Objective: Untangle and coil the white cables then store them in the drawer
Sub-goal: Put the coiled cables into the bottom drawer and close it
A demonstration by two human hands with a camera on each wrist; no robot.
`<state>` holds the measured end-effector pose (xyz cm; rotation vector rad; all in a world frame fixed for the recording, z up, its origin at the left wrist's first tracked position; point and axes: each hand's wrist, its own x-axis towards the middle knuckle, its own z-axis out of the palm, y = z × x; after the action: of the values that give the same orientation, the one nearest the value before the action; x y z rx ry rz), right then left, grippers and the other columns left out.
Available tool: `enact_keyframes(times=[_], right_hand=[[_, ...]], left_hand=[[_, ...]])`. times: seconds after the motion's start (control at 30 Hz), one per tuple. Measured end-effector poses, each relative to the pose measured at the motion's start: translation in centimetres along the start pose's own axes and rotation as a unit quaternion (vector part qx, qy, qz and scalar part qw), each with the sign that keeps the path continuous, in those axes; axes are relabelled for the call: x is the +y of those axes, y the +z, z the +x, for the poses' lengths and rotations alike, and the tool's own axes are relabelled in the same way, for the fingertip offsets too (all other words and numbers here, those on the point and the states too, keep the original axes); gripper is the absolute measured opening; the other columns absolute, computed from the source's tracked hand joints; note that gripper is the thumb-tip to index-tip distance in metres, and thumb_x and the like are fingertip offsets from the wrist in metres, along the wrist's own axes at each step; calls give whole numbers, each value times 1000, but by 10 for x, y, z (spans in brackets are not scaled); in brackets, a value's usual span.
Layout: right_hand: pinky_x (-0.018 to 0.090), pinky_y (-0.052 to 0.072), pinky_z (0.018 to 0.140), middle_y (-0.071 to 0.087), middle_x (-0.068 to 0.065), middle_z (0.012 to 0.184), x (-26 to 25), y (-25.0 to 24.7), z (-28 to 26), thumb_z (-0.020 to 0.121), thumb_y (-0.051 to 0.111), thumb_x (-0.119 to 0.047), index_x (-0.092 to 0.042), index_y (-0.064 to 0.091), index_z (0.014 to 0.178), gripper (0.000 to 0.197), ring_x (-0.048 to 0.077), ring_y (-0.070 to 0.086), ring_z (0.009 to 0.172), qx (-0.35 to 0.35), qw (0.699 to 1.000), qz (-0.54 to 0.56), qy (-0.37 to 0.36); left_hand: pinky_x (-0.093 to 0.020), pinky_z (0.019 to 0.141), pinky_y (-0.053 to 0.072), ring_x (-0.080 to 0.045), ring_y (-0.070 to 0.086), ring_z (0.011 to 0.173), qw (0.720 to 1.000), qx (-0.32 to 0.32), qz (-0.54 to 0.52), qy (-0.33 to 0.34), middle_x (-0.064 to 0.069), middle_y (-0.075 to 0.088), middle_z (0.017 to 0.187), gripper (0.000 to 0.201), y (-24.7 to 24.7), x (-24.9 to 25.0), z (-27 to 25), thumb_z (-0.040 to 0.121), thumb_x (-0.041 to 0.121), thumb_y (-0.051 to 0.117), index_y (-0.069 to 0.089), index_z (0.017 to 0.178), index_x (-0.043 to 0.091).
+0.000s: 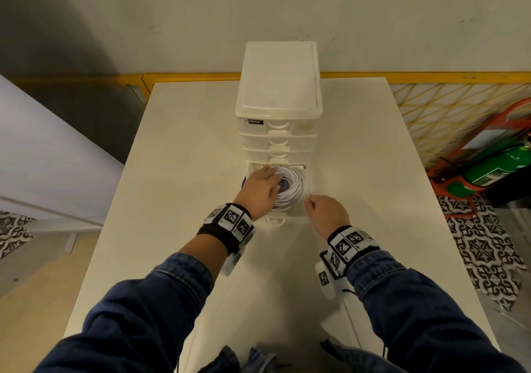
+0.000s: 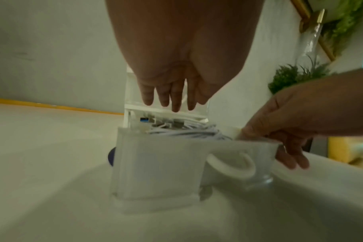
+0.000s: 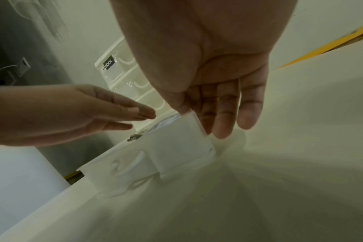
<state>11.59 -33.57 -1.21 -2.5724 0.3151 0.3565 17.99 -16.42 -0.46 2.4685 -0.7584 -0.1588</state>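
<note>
both hands (image 1: 326, 213) bracket drawer (image 1: 298, 213) rim (coiled cables (image 1: 290, 185) inside).

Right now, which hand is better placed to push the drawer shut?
Right. The right hand already grips the open drawer at its front corner, while the left hand hovers over the coiled cables.

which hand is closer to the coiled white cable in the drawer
Left. The left hand reaches over the open drawer, fingers straight above the coiled white cable. The right hand sits off the coil, gripping the drawer's front right corner.
</note>
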Motion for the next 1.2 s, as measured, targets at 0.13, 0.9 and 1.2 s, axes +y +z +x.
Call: enact_keyframes(times=[0.13, 0.9, 1.2], right_hand=[[44, 47, 90, 52, 15, 125, 2, 0, -2, 95, 40, -29, -12, 30, 140, 49, 35, 56, 108, 14, 1000, 15, 3], [48, 37, 106, 44, 18, 136, -8, 7, 37, 78, 69, -25, -12, 53, 126, 53, 37, 41, 124, 108, 981, -21, -159], [30, 42, 77, 45, 8, 124, -25, 3, 62, 69, 77, -19, -11, 38, 113, 59, 31, 59, 95, 180, 953, 244, 16]], left_hand=[[-30, 82, 46, -30, 64, 91, 980, 164, -82, -83, -15, 70, 105, 27, -31, 14, 2, 87, 7, 51, 70, 106, 6], [-31, 106, 31, -26, 37, 136, 960, 34, -162, -227, -8, 32, 153, 93, -135, 16, 87, 87, 58, 51, 0, 152, 16], [-28, 98, 33, -29, 42, 131, 959, 40, -159, -232, -12, 37, 150, 91, -132, 19, 84, 88, 58, 49, -2, 151, 16]])
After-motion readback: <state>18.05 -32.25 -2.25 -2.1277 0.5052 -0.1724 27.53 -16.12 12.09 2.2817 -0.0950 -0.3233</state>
